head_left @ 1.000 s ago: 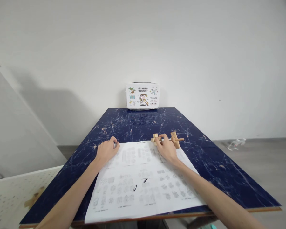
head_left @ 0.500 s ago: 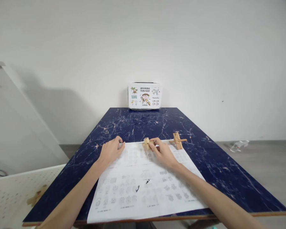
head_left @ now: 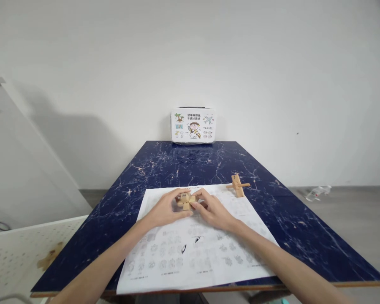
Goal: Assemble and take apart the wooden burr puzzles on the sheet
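A small wooden interlocking puzzle [head_left: 185, 205] of pale crossed blocks, one marked with a dark character, is held between both hands over the sheet. My left hand [head_left: 164, 210] curls around its left side, thumb in front and fingers behind. From the right, my right hand [head_left: 214, 211] pinches the puzzle's right end between thumb and fingers, hiding part of it. Under the hands lies a white paper sheet [head_left: 164, 274] printed with grey piece diagrams. Right of my right hand, at the sheet's upper right corner, stands another wooden cross-shaped assembly [head_left: 237, 185].
The blue marbled table [head_left: 193, 162] ends against the wall, where a white printed case [head_left: 193, 126] stands. A white perforated basket [head_left: 12, 253] with brownish pieces is at the lower left. Crumpled clear plastic [head_left: 318, 193] lies on the floor at right.
My right hand has drawn the wooden puzzle down and left. My left hand has moved right from the sheet's upper left edge and closed around it.
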Tool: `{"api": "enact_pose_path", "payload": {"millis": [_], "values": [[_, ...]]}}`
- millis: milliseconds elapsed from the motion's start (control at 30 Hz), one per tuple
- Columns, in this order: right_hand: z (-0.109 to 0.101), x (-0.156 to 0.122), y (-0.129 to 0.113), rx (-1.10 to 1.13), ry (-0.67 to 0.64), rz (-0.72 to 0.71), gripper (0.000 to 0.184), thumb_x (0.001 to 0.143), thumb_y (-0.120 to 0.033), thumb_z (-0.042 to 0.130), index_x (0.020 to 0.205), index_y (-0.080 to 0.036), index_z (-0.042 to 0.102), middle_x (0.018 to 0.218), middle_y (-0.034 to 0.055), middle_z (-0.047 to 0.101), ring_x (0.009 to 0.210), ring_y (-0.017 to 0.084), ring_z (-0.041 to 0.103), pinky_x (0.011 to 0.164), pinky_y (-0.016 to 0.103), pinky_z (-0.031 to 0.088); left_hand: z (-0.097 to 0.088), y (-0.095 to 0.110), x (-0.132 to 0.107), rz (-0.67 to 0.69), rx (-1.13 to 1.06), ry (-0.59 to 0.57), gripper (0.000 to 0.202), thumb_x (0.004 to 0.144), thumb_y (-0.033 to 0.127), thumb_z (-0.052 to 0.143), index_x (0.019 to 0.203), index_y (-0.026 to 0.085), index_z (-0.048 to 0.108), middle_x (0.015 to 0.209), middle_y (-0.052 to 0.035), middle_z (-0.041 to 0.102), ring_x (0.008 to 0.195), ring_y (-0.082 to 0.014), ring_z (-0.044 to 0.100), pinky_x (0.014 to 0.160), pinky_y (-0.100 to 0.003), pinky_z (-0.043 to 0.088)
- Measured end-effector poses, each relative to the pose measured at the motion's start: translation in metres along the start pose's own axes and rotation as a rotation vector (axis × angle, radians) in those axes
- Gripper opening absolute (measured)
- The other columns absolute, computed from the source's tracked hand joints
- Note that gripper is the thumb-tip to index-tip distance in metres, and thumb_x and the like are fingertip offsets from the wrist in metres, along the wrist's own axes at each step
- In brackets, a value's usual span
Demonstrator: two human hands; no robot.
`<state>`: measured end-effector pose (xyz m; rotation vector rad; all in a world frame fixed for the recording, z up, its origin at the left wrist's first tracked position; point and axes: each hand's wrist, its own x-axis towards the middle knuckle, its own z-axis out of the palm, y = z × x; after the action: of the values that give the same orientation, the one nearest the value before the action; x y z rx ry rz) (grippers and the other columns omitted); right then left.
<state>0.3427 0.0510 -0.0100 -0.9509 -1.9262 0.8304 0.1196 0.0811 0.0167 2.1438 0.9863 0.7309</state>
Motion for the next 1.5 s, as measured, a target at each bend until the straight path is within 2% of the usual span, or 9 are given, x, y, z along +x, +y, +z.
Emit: {"api": "enact_pose_path", "payload": {"millis": [200, 400, 867, 1033, 1267, 1367, 1500], "values": [[-0.0017, 0.0017, -0.0001, -0.092, 0.009, 0.017, 0.023, 0.104, -0.043, 0.049, 0.107, -0.022, 0.056, 0.086, -0.0001, 0.067, 0.055, 0.012, 0.051, 0.055, 0.024, 0.036, -0.0007, -0.0002, 0.0011, -0.009, 0.002, 0.029, 0.056, 0.076, 0.046, 0.082, 0.125, 0.024, 0.066, 0.124, -0.0089, 0.071, 0.11, -0.0274, 0.067, 0.096, -0.039, 0.053], [-0.0019, 0.0026, 0.0034, -0.136, 0.031, -0.023, 0.024, 0.104, -0.042, 0.048, 0.108, -0.021, 0.059, 0.088, 0.0014, 0.069, 0.058, 0.013, 0.054, 0.059, 0.025, 0.038, 0.0007, 0.0025, 0.0015, -0.031, -0.004, 0.018, 0.052, 0.077, 0.047, 0.079, 0.121, 0.021, 0.067, 0.112, -0.0076, 0.074, 0.099, -0.0257, 0.068, 0.086, -0.036, 0.054], [-0.0026, 0.0024, -0.0026, -0.166, 0.041, -0.027, 0.023, 0.104, -0.04, 0.046, 0.107, -0.022, 0.059, 0.086, 0.0031, 0.071, 0.065, 0.016, 0.056, 0.065, 0.028, 0.042, 0.0002, 0.0039, 0.0007, -0.061, -0.058, -0.011, 0.045, 0.08, 0.046, 0.074, 0.119, 0.022, 0.068, 0.107, -0.0049, 0.074, 0.095, -0.024, 0.067, 0.081, -0.034, 0.053], [-0.0024, 0.0014, 0.0003, -0.194, 0.027, 0.03, 0.022, 0.103, -0.041, 0.047, 0.1, -0.022, 0.057, 0.079, -0.0005, 0.067, 0.065, 0.016, 0.055, 0.064, 0.027, 0.039, 0.0044, 0.001, -0.0005, -0.042, -0.017, 0.046, 0.052, 0.077, 0.05, 0.08, 0.12, 0.023, 0.068, 0.11, -0.0056, 0.074, 0.097, -0.0252, 0.068, 0.086, -0.036, 0.054], [-0.0003, 0.0037, -0.0038, -0.135, 0.019, 0.069, 0.023, 0.105, -0.043, 0.044, 0.099, -0.023, 0.053, 0.082, -0.0005, 0.066, 0.072, 0.018, 0.057, 0.068, 0.028, 0.04, 0.0057, 0.0019, -0.002, -0.041, 0.031, 0.124, 0.059, 0.073, 0.052, 0.083, 0.123, 0.024, 0.067, 0.122, -0.0091, 0.073, 0.109, -0.0304, 0.067, 0.097, -0.043, 0.052], [0.0007, 0.0041, -0.0036, -0.121, 0.023, 0.056, 0.024, 0.105, -0.043, 0.044, 0.099, -0.023, 0.053, 0.08, -0.0009, 0.065, 0.069, 0.017, 0.056, 0.066, 0.028, 0.04, 0.0052, 0.003, -0.0016, -0.043, 0.033, 0.115, 0.053, 0.075, 0.05, 0.08, 0.119, 0.024, 0.068, 0.113, -0.0076, 0.075, 0.101, -0.0282, 0.068, 0.092, -0.041, 0.054], [0.0007, 0.0028, -0.0016, -0.126, 0.015, -0.004, 0.023, 0.105, -0.042, 0.044, 0.102, -0.022, 0.056, 0.087, 0.0023, 0.068, 0.073, 0.018, 0.059, 0.069, 0.029, 0.043, 0.0034, 0.0051, -0.0016, -0.033, -0.001, 0.054, 0.041, 0.081, 0.048, 0.074, 0.113, 0.022, 0.07, 0.102, -0.0046, 0.075, 0.091, -0.0237, 0.067, 0.082, -0.034, 0.054]]}}
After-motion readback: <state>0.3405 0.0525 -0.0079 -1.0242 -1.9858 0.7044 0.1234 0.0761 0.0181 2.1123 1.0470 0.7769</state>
